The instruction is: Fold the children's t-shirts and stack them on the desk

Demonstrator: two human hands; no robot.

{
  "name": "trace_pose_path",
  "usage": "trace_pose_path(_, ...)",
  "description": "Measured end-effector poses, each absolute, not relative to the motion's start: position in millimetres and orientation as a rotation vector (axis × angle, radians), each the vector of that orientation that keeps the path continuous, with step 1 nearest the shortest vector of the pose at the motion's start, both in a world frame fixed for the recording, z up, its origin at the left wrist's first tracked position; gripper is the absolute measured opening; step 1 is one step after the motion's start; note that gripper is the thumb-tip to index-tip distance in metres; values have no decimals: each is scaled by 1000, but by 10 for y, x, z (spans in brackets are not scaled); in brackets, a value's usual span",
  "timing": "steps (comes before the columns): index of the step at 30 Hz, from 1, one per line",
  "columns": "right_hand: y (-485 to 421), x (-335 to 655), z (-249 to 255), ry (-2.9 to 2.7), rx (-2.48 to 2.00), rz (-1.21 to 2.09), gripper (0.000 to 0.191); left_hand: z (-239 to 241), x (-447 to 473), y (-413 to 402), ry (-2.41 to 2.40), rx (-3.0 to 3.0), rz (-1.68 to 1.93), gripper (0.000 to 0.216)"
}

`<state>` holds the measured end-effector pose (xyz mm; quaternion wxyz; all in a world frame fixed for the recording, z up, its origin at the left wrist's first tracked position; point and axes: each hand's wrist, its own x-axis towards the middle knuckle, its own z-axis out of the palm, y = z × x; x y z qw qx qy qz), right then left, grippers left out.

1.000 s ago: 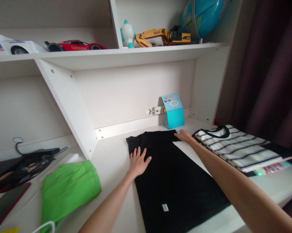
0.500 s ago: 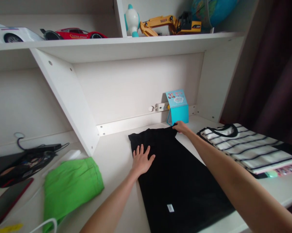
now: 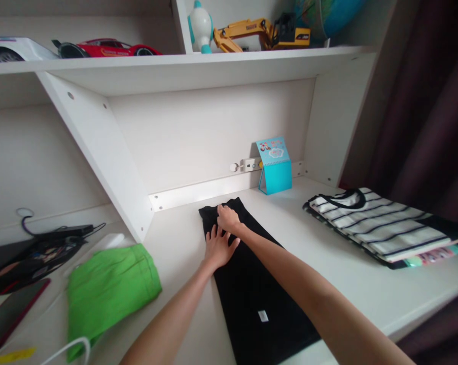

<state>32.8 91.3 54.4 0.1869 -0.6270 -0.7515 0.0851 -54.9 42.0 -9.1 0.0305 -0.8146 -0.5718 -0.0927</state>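
Note:
A black shirt (image 3: pixel 251 284) lies folded lengthwise into a narrow strip on the white desk, with a small white label showing near its lower part. Flat on its left side rests my left hand (image 3: pixel 218 249), open with fingers spread. My right hand (image 3: pixel 229 221) is closed, gripping the folded-over fabric near the far end, just above my left fingertips. Which edge it pinches is partly hidden by the hand itself.
Folded striped shirts (image 3: pixel 373 223) are stacked at the right. A blue desk calendar (image 3: pixel 276 175) stands by the back panel. Green folded cloth (image 3: pixel 110 294) and a black hanger (image 3: pixel 33 230) lie left, near a slanted-looking divider (image 3: pixel 95 157). Toys fill the shelf (image 3: pixel 213 58) above.
My right hand has moved left from the far right corner, carrying the shirt's right side over, so the shirt is narrower. My left hand stays flat in nearly the same place.

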Motion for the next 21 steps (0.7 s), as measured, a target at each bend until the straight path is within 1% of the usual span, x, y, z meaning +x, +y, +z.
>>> trace_pose_path(4, 609, 570, 665, -2241, -1622, 274, 36, -76, -546, 414, -1773, -2519, -263, 64)
trace_pose_path(5, 493, 719, 717, -2264, -1594, 276, 34, -76, -546, 416, -1785, -2524, -260, 65)
trace_pose_path(8, 19, 1277, 824, -2349, -1562, 314, 23, -80, -545, 424, -1812, -2530, -267, 70)
trace_pose_path(12, -720, 1872, 708, -2469, -1716, 440, 21, -86, -541, 435, -1803, -2547, -306, 71)
trace_pose_path(15, -1105, 2004, 532, -2395, -1890, 433, 21, -91, -540, 442, -1795, -2553, -309, 70)
trace_pose_path(18, -1300, 1965, 512, -2297, -1939, 410, 16, -88, -542, 441, -1801, -2561, -300, 69)
trace_pose_path(20, -1347, 1922, 629, -2335, -1830, 542, 13, -79, -543, 435, -1810, -2564, -293, 69)
trace_pose_path(21, -1336, 1906, 713, -2412, -1727, 682, 14, -73, -543, 432, -1815, -2565, -286, 68)
